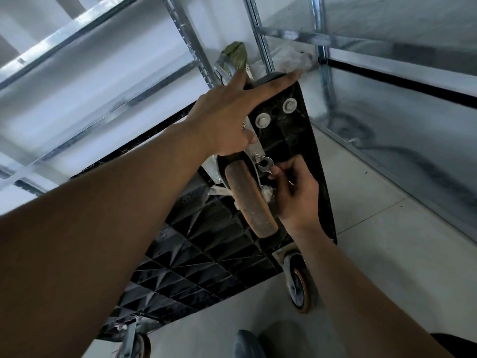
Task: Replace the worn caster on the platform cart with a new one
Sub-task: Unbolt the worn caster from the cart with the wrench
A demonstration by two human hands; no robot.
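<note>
Nearest, a grey-hubbed orange caster (300, 288) is sticking out from the lower edge of the black ribbed plastic platform cart (206, 244), which is standing tipped on its side on the pale tiled floor (387, 241). Above it, the right hand (296, 192) is pinching a small silver open-ended wrench (265, 164), whose head is sitting at a bolt on the mounting plate of the worn brownish-orange caster (250, 200). That caster is lying just left of this hand, touching distance. Farther up, the left hand (227, 117) is resting open, fingers stretched along the cart's upper edge, thumb against the caster's bracket. Grey metal shelving (191, 45) is standing behind.
</note>
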